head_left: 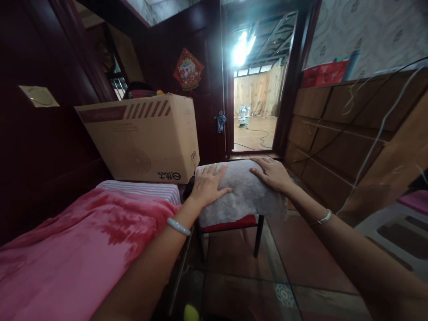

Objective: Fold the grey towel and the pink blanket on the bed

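A grey fuzzy cloth [245, 196] lies draped over a small red-seated stool [234, 223] with dark legs. My left hand [209, 183] rests flat on the cloth's left part, fingers stretched out and apart. On the cloth's far right part lies my right hand [272, 173], palm down with fingers extended. Neither hand holds anything. Each wrist wears a bangle.
A pink blanket [76, 249] covers a bed at the left, with a large cardboard box [143, 138] on it. Brown boxes [351, 129] line the right wall. An open doorway [256, 107] is straight ahead. A white plastic piece [391, 232] stands at right.
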`<state>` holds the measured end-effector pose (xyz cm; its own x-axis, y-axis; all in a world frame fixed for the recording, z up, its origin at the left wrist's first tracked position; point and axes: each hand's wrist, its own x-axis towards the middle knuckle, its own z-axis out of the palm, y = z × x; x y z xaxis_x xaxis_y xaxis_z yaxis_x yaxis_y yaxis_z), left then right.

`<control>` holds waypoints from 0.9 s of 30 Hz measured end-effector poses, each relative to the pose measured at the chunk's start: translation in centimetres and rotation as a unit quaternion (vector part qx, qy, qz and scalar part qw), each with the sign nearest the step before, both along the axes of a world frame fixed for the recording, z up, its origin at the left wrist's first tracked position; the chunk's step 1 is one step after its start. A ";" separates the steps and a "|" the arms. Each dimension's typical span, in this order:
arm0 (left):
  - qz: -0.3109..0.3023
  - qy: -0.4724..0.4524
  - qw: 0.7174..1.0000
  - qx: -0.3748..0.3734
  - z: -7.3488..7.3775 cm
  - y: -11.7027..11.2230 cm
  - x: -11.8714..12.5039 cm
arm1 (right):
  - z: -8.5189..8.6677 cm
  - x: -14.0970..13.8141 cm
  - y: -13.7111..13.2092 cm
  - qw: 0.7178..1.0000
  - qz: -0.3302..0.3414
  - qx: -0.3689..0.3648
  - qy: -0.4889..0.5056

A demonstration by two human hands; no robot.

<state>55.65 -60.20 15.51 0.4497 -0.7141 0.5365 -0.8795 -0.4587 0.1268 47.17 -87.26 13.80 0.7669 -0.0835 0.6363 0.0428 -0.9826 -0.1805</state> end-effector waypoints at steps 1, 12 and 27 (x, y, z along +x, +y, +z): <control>-0.001 -0.003 1.000 -0.003 -0.1 0.1 0.1 | -0.1 0.0 0.0 1.000 0.001 -0.001 -0.003; 0.077 -0.057 0.992 0.078 0.3 0.0 -1.0 | 1.2 -0.3 1.6 0.995 -0.020 -0.097 -0.001; 0.078 -0.022 0.996 0.041 -1.7 3.5 -2.2 | 0.6 -1.1 2.9 0.996 0.000 -0.086 0.035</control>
<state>53.44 -56.66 13.83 0.5362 -0.6791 0.5013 -0.8002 -0.5980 0.0459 46.04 -84.36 14.39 0.8094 0.0219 0.5869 0.0365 -0.9992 -0.0130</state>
